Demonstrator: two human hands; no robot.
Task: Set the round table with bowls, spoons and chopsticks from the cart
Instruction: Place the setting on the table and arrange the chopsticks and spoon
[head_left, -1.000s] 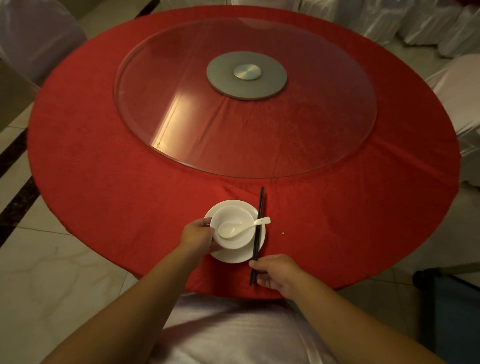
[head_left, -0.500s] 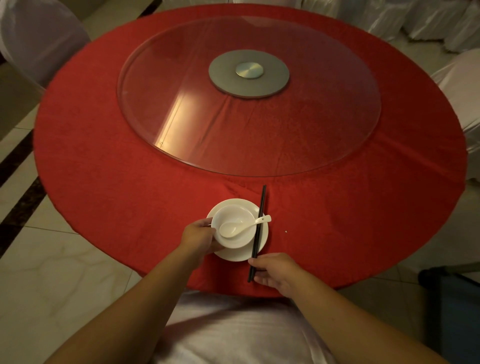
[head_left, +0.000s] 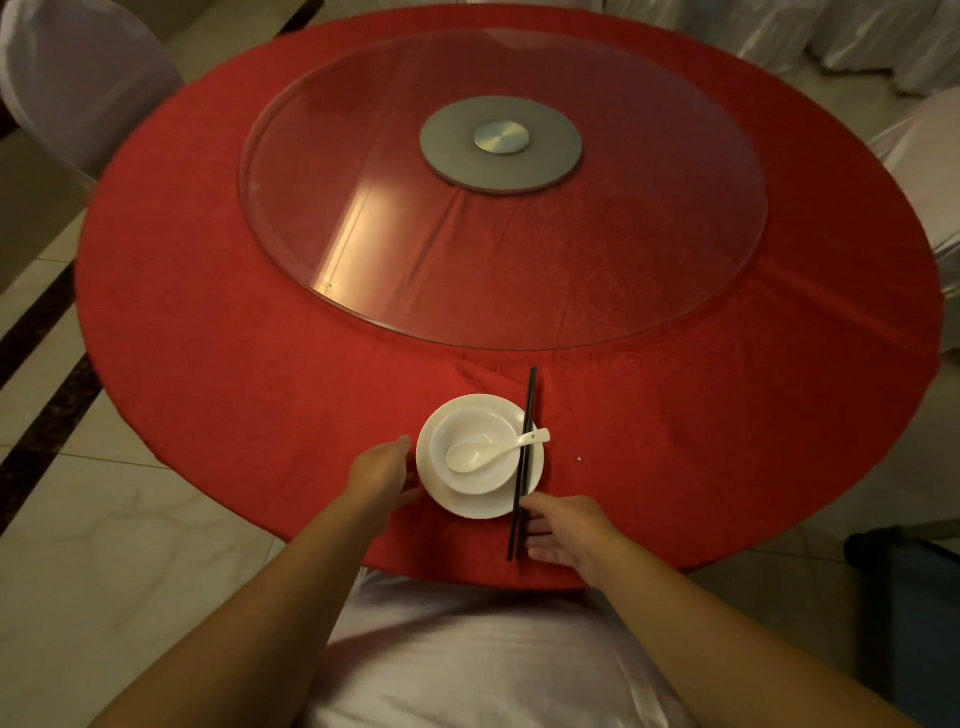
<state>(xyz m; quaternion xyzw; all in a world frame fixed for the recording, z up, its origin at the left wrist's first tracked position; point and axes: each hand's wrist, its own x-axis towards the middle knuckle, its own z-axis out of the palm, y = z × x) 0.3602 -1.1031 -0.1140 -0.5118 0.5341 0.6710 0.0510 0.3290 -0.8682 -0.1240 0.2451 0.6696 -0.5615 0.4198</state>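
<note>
A white bowl (head_left: 470, 423) sits on a white plate (head_left: 467, 508) near the front edge of the round red table (head_left: 249, 364). A white spoon (head_left: 480, 455) lies in the bowl, handle pointing right. A pair of black chopsticks (head_left: 528, 410) lies across the plate's right rim, over the spoon handle. My left hand (head_left: 383, 470) is beside the plate's left rim, its fingers relaxed and off the bowl. My right hand (head_left: 563, 530) rests on the cloth, its fingertips against the near end of the chopsticks.
A glass turntable (head_left: 649, 260) with a grey hub (head_left: 501, 145) covers the table's middle. A white-covered chair (head_left: 467, 654) stands between me and the table, with others at the left (head_left: 78, 78) and right (head_left: 924, 156). A dark cart corner (head_left: 909, 597) shows at the lower right.
My left hand has let go of the bowl and drawn back to the plate's left rim. My right hand has loosened its hold on the chopsticks, which now lie on the plate rim.
</note>
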